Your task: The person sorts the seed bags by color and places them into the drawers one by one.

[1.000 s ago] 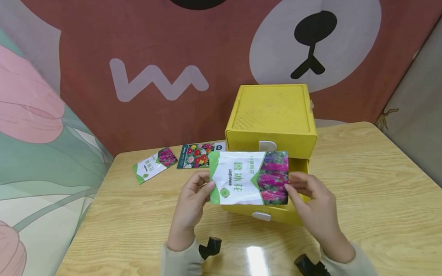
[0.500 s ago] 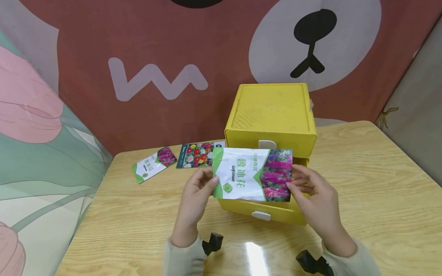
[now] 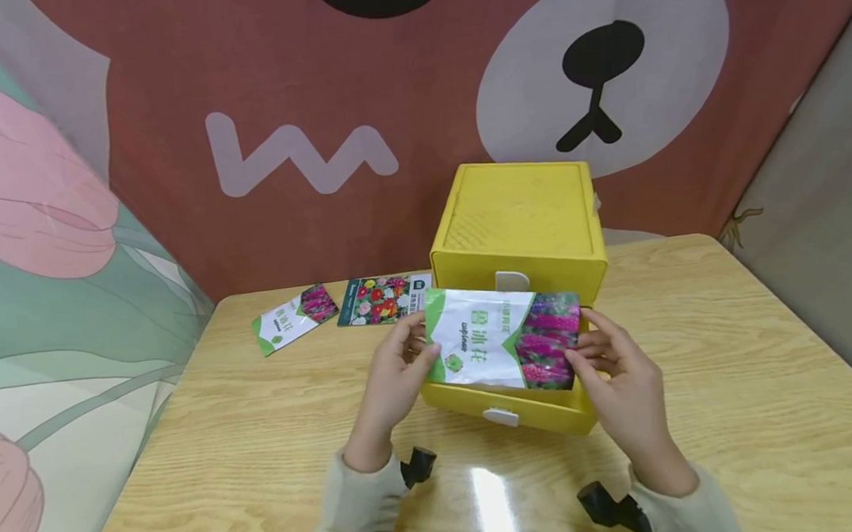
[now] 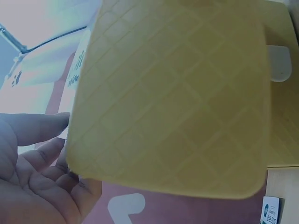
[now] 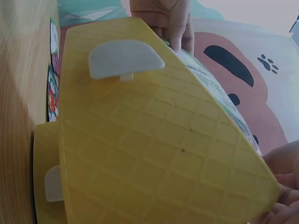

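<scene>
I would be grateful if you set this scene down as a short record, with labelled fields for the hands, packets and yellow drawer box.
Held packet: white and green with magenta flowers, over the open lower drawer
Contact with drawer: cannot tell
Left hand: pinches the packet's green-edged end
Right hand: pinches its flower-picture end
Yellow drawer box: upper drawer closed, lower one pulled out
On the table: matching packet and multicoloured-flower packet, both left of the box

Left hand: raised, thumb and curled fingers pinching
Right hand: facing the left, likewise pinching
Forearms: sleeved, angled inward
</scene>
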A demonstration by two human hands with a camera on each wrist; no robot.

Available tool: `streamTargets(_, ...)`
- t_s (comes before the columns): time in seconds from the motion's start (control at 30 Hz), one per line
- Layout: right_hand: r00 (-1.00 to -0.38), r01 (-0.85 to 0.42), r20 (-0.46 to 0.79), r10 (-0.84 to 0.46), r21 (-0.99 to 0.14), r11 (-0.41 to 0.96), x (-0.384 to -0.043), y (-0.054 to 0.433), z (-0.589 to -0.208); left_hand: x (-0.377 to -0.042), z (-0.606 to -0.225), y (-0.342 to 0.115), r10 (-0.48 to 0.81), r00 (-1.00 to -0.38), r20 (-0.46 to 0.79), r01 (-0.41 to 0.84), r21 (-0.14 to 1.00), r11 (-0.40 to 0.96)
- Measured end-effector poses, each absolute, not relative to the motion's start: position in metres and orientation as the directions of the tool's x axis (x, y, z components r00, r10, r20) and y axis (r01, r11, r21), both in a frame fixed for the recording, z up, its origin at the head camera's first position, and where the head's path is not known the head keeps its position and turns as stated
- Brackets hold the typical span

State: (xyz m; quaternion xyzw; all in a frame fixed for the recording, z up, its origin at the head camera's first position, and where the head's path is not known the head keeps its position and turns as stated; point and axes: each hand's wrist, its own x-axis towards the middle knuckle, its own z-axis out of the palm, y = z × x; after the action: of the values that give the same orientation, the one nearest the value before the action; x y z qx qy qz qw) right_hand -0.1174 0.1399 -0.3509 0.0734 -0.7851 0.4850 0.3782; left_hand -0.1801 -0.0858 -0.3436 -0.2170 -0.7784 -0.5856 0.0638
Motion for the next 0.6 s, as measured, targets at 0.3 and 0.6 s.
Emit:
streamTargets(0.3, -0.77, -0.409, 0.601, 0.214, -0.722, 0.558, -0.1157, 0.1462, -0.3519, -0.182, -0.347, -0.083, 0.298, -0.883, 0.363, 0.445, 0.849, 0.284)
streamTargets(0.6, -0.804, -0.403, 0.581, 0.123, -0.686, 0.606, -0.1154, 0.15, -0.3515, -0.1818, -0.347, -0.0846, 0.335, -0.871, 0.361, 0.47, 0.811, 0.348)
